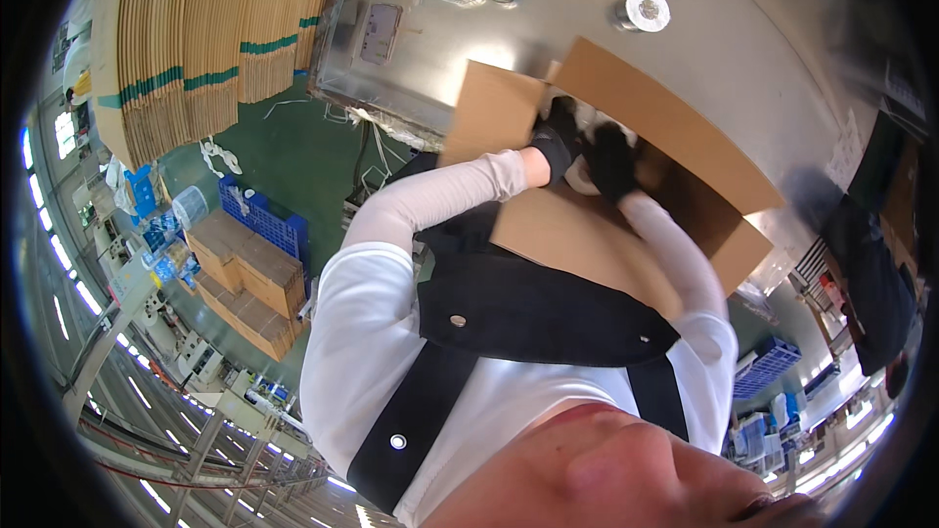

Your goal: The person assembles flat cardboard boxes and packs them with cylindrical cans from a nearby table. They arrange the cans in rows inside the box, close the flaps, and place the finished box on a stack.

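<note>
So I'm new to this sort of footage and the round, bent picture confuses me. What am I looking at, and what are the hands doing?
There is no machine here. A person wears a wide fisheye camera on the head that looks down, so you see their chest, white sleeves and dark apron, and straight edges bend. Both hands wear dark gloves. The left hand and right hand meet over an open cardboard box that stands on a metal table. Something white sits between the hands, but I cannot tell what it is, nor whose grip is on it. Shiny round rolls stand farther back on the table. Flat cardboard sheets are stacked at the left.
</note>
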`<state>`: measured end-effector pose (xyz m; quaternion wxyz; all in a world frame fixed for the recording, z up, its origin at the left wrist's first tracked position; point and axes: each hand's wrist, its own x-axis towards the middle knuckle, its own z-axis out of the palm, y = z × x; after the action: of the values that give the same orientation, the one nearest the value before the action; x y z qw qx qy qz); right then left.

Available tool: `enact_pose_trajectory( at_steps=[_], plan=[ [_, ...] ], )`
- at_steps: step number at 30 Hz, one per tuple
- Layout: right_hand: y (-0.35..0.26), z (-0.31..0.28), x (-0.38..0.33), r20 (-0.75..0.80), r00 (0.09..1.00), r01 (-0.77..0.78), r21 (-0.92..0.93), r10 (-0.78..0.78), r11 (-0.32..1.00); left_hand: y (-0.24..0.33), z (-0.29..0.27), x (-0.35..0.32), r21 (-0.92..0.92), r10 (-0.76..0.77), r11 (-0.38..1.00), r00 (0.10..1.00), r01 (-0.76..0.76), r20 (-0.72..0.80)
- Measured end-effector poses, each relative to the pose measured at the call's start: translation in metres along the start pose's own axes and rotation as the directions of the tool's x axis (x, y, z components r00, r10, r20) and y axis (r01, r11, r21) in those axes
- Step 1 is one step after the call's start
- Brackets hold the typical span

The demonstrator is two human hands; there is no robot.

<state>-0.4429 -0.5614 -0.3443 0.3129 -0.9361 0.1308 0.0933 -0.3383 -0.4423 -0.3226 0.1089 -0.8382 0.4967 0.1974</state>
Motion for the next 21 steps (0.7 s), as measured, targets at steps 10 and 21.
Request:
enact_pose_trajectory(
  at_steps=[10,21],
  plan=[
    [-0.067,-0.253,0.162,0.08,0.935,0.256,0.524,-0.346,0.812,-0.3,-0.053,0.108,-0.957,-0.635,0.165,0.717,-0.239,-0.289],
    [0.145,-0.099,0.304,0.016,0.959,-0.222,-0.584,0.284,0.781,-0.303,0.002,0.223,-0.12,-0.248,0.966,0.95,0.228,-0.192]
  ],
)
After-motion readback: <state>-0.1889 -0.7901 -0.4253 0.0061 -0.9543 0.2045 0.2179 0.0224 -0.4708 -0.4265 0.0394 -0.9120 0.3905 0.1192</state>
